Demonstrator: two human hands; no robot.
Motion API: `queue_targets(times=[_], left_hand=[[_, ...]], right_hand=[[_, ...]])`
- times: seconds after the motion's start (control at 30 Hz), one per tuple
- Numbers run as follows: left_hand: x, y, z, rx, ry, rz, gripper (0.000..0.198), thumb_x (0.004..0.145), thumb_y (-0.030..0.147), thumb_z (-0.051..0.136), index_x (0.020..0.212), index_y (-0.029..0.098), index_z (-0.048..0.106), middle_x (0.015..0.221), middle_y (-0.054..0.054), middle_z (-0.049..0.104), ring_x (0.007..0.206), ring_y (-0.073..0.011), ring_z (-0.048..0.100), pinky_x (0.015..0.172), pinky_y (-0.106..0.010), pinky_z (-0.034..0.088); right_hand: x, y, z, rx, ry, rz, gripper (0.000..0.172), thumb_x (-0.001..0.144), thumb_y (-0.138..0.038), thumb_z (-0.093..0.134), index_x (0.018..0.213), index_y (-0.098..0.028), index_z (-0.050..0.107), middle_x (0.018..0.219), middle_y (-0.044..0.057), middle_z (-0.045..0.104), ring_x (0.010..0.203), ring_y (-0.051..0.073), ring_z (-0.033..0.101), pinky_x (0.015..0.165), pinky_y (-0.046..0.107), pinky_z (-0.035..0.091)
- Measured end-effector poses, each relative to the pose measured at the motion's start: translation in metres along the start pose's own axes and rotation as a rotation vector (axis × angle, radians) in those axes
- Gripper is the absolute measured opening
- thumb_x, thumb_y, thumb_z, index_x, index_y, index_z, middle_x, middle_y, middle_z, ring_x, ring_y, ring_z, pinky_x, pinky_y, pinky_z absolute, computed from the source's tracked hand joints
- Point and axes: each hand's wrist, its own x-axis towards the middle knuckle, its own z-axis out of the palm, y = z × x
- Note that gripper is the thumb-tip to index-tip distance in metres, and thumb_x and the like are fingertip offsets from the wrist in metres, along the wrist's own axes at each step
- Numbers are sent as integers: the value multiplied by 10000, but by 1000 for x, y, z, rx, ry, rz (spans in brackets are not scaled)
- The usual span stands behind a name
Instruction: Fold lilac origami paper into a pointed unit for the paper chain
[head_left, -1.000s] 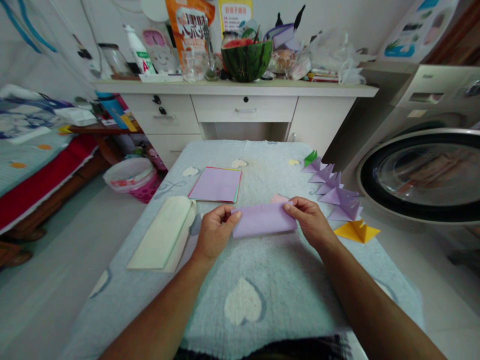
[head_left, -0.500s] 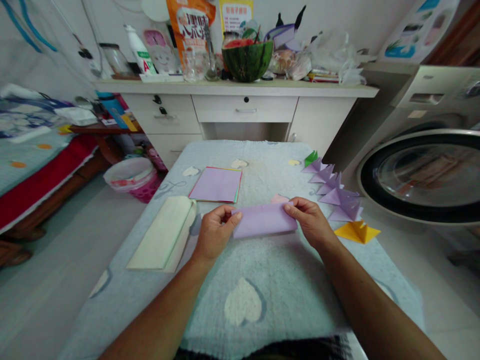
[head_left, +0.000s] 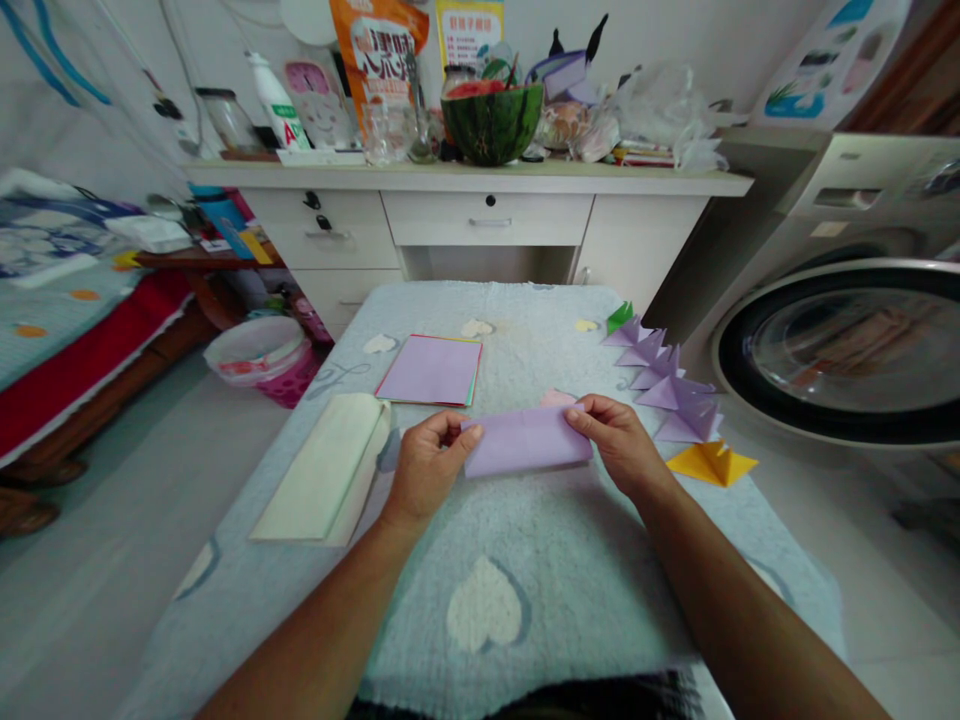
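- From where I stand, the left hand has its thumb and curled fingers pinched on the near-left end of a folded lilac paper sheet.
- The right hand grips the same sheet at its far right corner, thumb on top, fingers tucked behind.
- So the lilac sheet lies between the two sets of fingertips, a long strip with its fold lines running sideways, above the pale blue cloth with heart prints.
- Just past the sheet, close to the right fingertips, a patch of pink peeks out; I can't tell whether it is paper or print.
- Beyond the left fingers sits a stack of square origami paper, lilac on top, with red and green edges showing.
- Left of the left fingers, near them, lies a pale green folded packet.
- Out to the right of the right fingers and beyond them runs a slanting row of lilac origami pieces, pointed and overlapping, with a green piece at the far end and a yellow-orange piece nearest the right wrist.
- Well beyond both hands, a cut watermelon rests on the white desk.
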Motion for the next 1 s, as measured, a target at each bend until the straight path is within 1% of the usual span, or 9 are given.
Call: queue_targets(times=[0.47, 0.53, 0.63, 0.77, 0.83, 0.9, 1.0], left_hand=[[-1, 2, 0, 41, 6, 11, 254, 802, 388, 660, 702, 171, 572, 642, 44, 471, 608, -91, 431, 570, -202, 351], [0, 1, 1, 50, 8, 8, 252, 802, 390, 653, 705, 173, 572, 640, 45, 470, 604, -92, 431, 565, -202, 347], [1, -2, 2, 94, 3, -15, 258, 803, 403, 635, 702, 175, 569, 613, 51, 455, 573, -92, 416, 536, -204, 323], [3, -4, 4, 284, -12, -35, 260, 794, 407, 608, 675, 178, 573, 576, 52, 467, 543, -101, 430, 520, -212, 307], [4, -3, 5, 395, -14, -19, 253, 791, 400, 594, 663, 182, 576, 563, 48, 488, 538, -110, 451, 527, -218, 308], [4, -1, 6, 497, -18, -7, 238, 792, 387, 578, 661, 189, 584, 557, 42, 517, 540, -122, 476, 532, -225, 302], [4, 0, 8, 631, -37, -14, 203, 799, 353, 561, 674, 197, 599, 573, 30, 559, 560, -137, 508, 543, -231, 288]], right_hand=[[0, 1, 0, -34, 7, -16, 355, 661, -476, 767, 638, -185, 565, 615, -34, 541, 570, 99, 448, 536, 227, 334], [1, 3, 0, -67, 14, -19, 352, 676, -485, 745, 644, -186, 561, 608, -37, 533, 560, 99, 442, 531, 228, 328], [3, 8, 0, -245, 37, -39, 341, 722, -493, 681, 641, -190, 550, 588, -38, 514, 548, 107, 437, 530, 240, 318], [5, 14, 0, -678, 97, -144, 276, 786, -429, 595, 647, -191, 579, 638, -1, 573, 629, 150, 514, 602, 270, 349], [6, 16, 1, -845, 108, -179, 259, 793, -397, 577, 632, -195, 577, 649, 9, 587, 641, 160, 524, 614, 279, 343], [7, 17, 2, -954, 93, -186, 272, 800, -386, 569, 602, -201, 551, 632, 7, 575, 616, 156, 505, 601, 281, 323], [9, 17, 3, -1048, 58, -177, 286, 816, -368, 565, 584, -203, 531, 629, 5, 569, 611, 154, 492, 598, 282, 302]])
